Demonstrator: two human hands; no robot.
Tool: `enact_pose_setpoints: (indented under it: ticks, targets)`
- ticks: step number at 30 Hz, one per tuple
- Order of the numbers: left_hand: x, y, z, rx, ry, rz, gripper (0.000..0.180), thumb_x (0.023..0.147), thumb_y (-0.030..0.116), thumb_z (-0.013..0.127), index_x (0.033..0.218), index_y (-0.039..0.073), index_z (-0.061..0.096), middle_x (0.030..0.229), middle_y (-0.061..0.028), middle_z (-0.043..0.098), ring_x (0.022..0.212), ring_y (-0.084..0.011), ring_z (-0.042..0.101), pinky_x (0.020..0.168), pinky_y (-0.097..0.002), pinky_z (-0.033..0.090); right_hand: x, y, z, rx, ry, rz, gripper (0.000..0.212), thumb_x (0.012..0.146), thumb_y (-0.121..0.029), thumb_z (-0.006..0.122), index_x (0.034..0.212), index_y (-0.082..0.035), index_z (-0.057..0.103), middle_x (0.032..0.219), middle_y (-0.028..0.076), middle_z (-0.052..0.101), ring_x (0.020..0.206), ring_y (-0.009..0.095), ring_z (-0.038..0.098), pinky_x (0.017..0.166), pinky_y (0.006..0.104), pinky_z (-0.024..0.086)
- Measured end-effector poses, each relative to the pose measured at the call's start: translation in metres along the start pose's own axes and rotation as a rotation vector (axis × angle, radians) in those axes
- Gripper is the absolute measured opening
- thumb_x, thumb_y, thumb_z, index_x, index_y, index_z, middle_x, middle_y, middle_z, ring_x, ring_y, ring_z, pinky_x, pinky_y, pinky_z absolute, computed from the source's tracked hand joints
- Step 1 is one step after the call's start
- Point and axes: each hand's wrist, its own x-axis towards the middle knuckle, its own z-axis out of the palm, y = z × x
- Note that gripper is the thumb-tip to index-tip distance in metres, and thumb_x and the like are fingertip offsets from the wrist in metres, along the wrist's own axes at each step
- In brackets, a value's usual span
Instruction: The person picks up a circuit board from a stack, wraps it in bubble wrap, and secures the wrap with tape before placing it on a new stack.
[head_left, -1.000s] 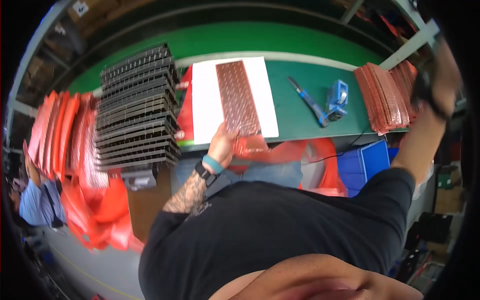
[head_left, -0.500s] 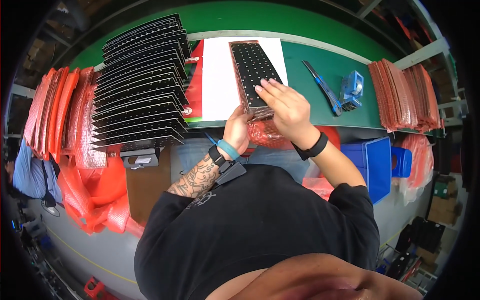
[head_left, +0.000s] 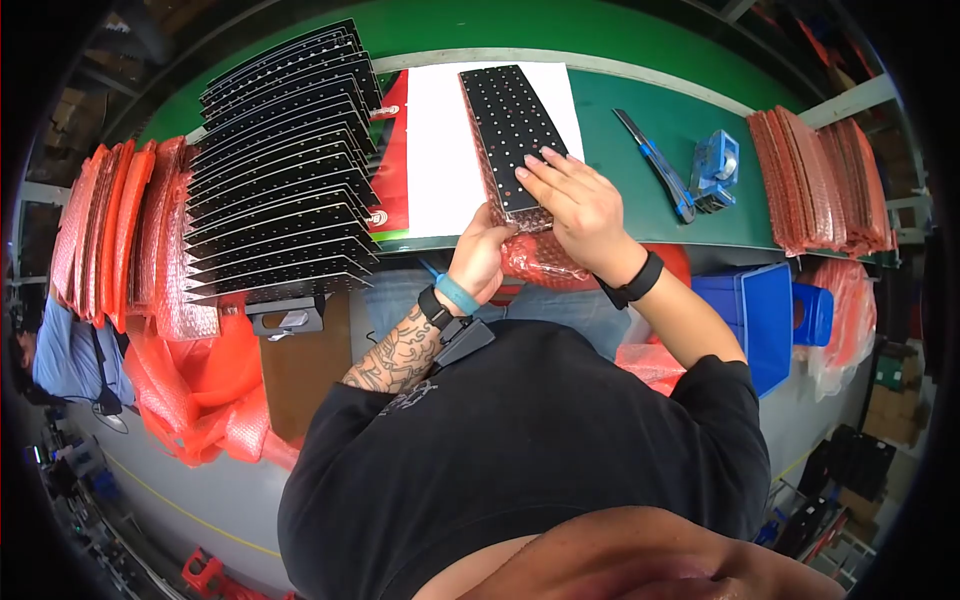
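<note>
At frame centre, right hand (head_left: 580, 205) newly flat on panel (head_left: 512, 125), left hand (head_left: 482, 255) gripping bag (head_left: 545, 258), sleeve now half off.

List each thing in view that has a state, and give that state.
Black dotted panel: flat on white sheet, near end in red bubble wrap.
Left hand: gripping wrapped end.
Right hand: pressing on panel.
Utility knife: lying untouched.
Black panel stack: fanned, unwrapped.

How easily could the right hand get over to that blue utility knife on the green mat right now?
Probably yes. The utility knife lies in the open on the green mat, just to the right of the right hand, with nothing between them. But that hand is pressed on the black panel, so it must let go first.
</note>
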Motion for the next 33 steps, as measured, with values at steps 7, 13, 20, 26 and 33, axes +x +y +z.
enact_pose_setpoints:
  ticks: [7, 13, 20, 26, 33]
  targets:
    - [-0.004, 0.008, -0.01, -0.086, -0.142, -0.038, 0.056, 0.095, -0.009, 0.034, 0.15, 0.002, 0.031, 0.145, -0.0155, 0.048, 0.131, -0.0285, 0.054, 0.108, -0.0434, 0.049, -0.019, -0.002, 0.005, 0.054, -0.277, 0.052, 0.044, 0.078, 0.001, 0.062, 0.122, -0.004, 0.069, 0.129, 0.017, 0.066, 0.126, 0.034, 0.06, 0.105, 0.0445, 0.048]
    - [-0.006, 0.018, -0.02, -0.141, -0.294, -0.199, 0.058, 0.096, -0.006, 0.037, 0.153, 0.007, 0.029, 0.149, -0.013, 0.044, 0.133, -0.0278, 0.051, 0.109, -0.0473, 0.048, -0.014, 0.001, -0.004, 0.177, -0.461, 0.1, 0.045, 0.078, 0.003, 0.062, 0.123, 0.002, 0.066, 0.133, 0.023, 0.062, 0.131, 0.04, 0.054, 0.11, 0.0435, 0.045]
    - [-0.004, 0.002, -0.019, 0.023, -0.157, -0.039, 0.057, 0.1, -0.001, 0.049, 0.153, 0.007, 0.03, 0.147, -0.0097, 0.045, 0.133, -0.0223, 0.05, 0.11, -0.0403, 0.044, 0.032, 0.008, -0.021, 0.28, -0.794, 0.094, 0.048, 0.077, -0.004, 0.068, 0.125, 0.002, 0.065, 0.134, 0.024, 0.061, 0.127, 0.04, 0.056, 0.107, 0.0427, 0.046]
    - [-0.009, -0.006, -0.009, 0.203, -0.147, 0.11, 0.057, 0.098, -0.006, 0.051, 0.151, 0.002, 0.03, 0.143, -0.0082, 0.049, 0.13, -0.0169, 0.049, 0.112, -0.0339, 0.037, 0.141, 0.145, 0.062, 0.275, -0.349, 0.115, 0.058, 0.073, -0.021, 0.084, 0.125, -0.002, 0.066, 0.114, 0.022, 0.07, 0.105, 0.031, 0.068, 0.095, 0.0391, 0.051]
    - [-0.018, -0.005, -0.02, 0.678, -0.173, 0.488, 0.052, 0.097, -0.005, 0.052, 0.147, 0.0, 0.035, 0.129, -0.011, 0.058, 0.118, -0.0136, 0.054, 0.106, -0.032, 0.042, 0.197, 0.128, -0.05, 0.552, -0.635, 0.172, 0.05, 0.078, 0.001, 0.075, 0.126, 0.003, 0.061, 0.113, 0.009, 0.067, 0.108, 0.018, 0.062, 0.096, 0.0316, 0.05]
